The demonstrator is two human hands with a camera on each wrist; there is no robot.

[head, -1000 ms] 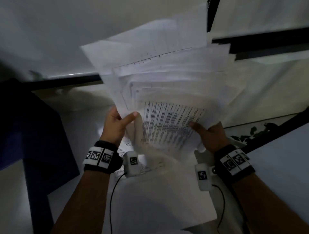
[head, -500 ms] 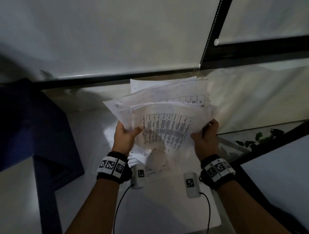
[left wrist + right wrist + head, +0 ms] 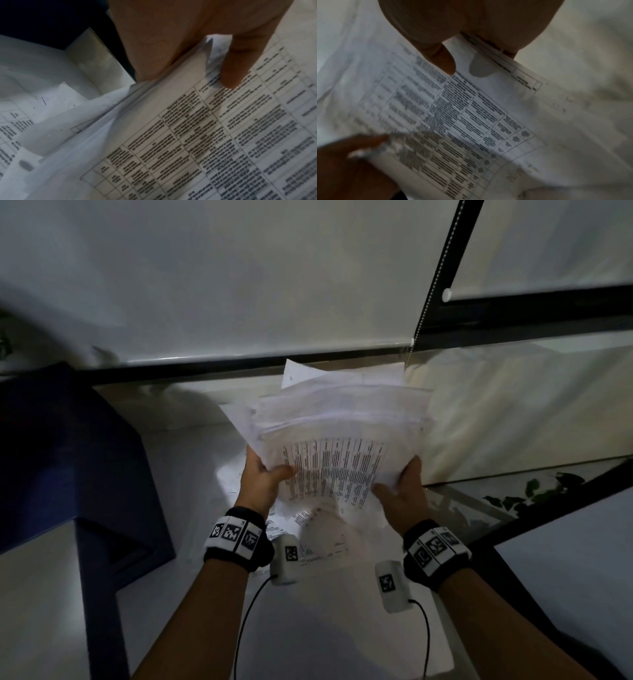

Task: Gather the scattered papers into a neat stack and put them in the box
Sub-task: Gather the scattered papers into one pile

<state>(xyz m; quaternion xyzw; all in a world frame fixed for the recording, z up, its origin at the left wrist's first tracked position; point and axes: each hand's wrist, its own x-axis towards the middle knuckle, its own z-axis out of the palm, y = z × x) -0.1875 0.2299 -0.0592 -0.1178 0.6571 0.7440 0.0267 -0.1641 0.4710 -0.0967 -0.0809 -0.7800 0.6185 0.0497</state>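
A loose sheaf of printed papers [image 3: 342, 433] is held up over the white table [image 3: 308, 628], its edges uneven and fanned. My left hand [image 3: 263, 477] grips its left edge, thumb across the top sheet with the printed table. My right hand [image 3: 400, 491] grips the right edge, thumb on top. The left wrist view shows my thumb [image 3: 238, 65] pressing the papers [image 3: 188, 128]. The right wrist view shows my thumb [image 3: 443, 60] on the same printed sheet [image 3: 462, 115]. More papers [image 3: 308, 529] lie on the table under the sheaf. I cannot make out a box with certainty.
A dark blue boxy object [image 3: 75, 467] stands at the left on the table. White roller blinds [image 3: 239, 275] with a bead chain [image 3: 435, 278] hang behind. A glass surface with leaves [image 3: 534, 487] lies to the right.
The sheaf has come down and away from the camera, and its sheets have drawn closer together. Both hands have shifted to grip its side edges.
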